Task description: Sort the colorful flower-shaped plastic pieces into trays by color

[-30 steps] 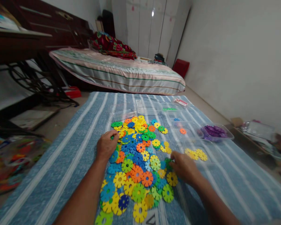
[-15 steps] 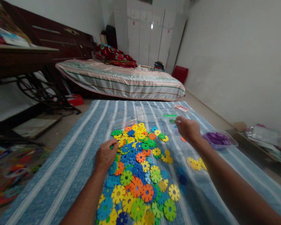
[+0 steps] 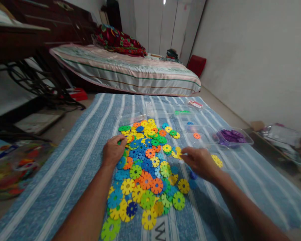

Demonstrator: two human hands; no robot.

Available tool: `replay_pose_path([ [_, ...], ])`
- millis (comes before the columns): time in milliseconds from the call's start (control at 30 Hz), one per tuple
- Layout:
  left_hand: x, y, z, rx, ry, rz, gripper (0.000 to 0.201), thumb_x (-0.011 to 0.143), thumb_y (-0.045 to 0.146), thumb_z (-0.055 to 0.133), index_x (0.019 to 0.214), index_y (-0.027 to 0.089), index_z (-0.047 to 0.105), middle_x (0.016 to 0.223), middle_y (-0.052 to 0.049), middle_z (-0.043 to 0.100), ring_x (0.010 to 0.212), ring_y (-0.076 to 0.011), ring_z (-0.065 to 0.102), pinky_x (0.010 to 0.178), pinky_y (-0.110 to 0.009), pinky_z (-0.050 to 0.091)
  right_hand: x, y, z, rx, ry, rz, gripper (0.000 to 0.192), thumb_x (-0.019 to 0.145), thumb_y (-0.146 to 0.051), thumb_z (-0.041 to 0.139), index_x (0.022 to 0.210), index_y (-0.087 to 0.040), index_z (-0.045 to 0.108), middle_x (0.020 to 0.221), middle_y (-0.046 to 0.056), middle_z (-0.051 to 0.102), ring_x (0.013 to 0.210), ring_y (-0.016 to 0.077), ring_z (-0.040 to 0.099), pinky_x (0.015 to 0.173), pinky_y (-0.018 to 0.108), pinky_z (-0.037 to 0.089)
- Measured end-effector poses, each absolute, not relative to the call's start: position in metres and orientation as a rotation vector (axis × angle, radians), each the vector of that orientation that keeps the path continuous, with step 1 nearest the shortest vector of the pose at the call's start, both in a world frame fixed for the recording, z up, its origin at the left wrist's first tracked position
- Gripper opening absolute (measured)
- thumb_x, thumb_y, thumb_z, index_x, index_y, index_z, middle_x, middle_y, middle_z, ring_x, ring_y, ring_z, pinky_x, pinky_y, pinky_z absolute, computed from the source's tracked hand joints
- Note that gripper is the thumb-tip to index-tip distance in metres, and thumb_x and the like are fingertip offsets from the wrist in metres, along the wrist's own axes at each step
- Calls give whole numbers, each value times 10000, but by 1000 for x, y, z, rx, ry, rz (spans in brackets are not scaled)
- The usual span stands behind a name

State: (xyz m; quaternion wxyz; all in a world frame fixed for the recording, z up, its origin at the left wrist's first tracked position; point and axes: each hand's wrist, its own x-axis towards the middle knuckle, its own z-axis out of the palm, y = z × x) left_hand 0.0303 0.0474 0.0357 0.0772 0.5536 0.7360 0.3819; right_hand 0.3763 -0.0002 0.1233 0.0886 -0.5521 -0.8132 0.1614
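The left hand lies palm down on the left edge of a heap of flat plastic snowflake discs, its fingers curled loosely over a green one; whether it grips that disc cannot be told. The right hand reaches in from the right, its fingertips pinched narrow at a yellow disc on the heap's right edge. The heap holds too many discs to count exactly, several dozen in blue, yellow, green and orange, spread from near to far between the two hands.

To the right stand clear plastic trays. One tray holds a pile of purple discs, one holds a single orange disc, and one nearer tray holds a few yellow discs, partly hidden behind the right hand. Farther off lie a single blue disc and some green ones, too small to count.

Everything rests on a blue cloth with white stripes spread on the floor. Beyond it is one low mattress with a striped cover and a red floral bundle. Dark wooden furniture stands at far left, white wardrobe doors at the far end, and a plain wall on the right.
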Motion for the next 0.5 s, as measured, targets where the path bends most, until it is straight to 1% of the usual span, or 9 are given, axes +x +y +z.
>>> replay_pose_path([
  [100, 32, 47, 37, 1668, 2204, 1130, 211, 786, 340, 536, 822, 242, 719, 1056, -19, 774, 1066, -217, 688, 1003, -306, 495, 370, -28, 119, -1573, -2587, 668, 237, 980, -280, 505, 1029, -209, 726, 786, 37, 747, 684, 158, 659, 620, 244, 333],
  [233, 33, 46, 38, 1664, 2215, 1132, 206, 789, 336, 541, 832, 242, 720, 1071, -18, 773, 1069, -219, 686, 992, -305, 502, 360, -51, 114, -1519, -2766, 767, 190, 969, -239, 524, 934, -215, 710, 843, 39, 761, 764, 166, 691, 621, 257, 293],
  [300, 33, 45, 37, 1662, 2212, 1136, 212, 790, 335, 541, 843, 239, 722, 1079, -20, 772, 1075, -217, 685, 996, -300, 500, 358, -58, 113, -1542, -2822, 760, 142, 939, -220, 557, 948, -215, 698, 878, 49, 768, 808, 185, 707, 630, 268, 285],
  [367, 34, 45, 37, 1656, 2211, 1140, 212, 787, 334, 543, 845, 237, 723, 1080, -20, 772, 1076, -215, 684, 1002, -297, 497, 357, -63, 113, -1575, -2851, 765, 118, 920, -242, 593, 983, -216, 689, 902, 59, 771, 845, 205, 717, 633, 273, 285],
  [433, 34, 46, 37, 1649, 2211, 1141, 203, 782, 329, 547, 833, 241, 723, 1066, -13, 774, 1068, -213, 685, 1001, -296, 499, 357, -66, 112, -1609, -2855, 791, 149, 914, -288, 621, 1031, -219, 682, 927, 67, 774, 877, 223, 723, 632, 275, 291],
  [500, 34, 46, 37, 1643, 2210, 1143, 191, 776, 324, 553, 820, 244, 721, 1049, -6, 776, 1056, -212, 686, 997, -296, 502, 357, -69, 110, -1656, -2848, 797, 234, 907, -337, 645, 1108, -221, 669, 970, 83, 778, 900, 241, 727, 632, 277, 303],
])
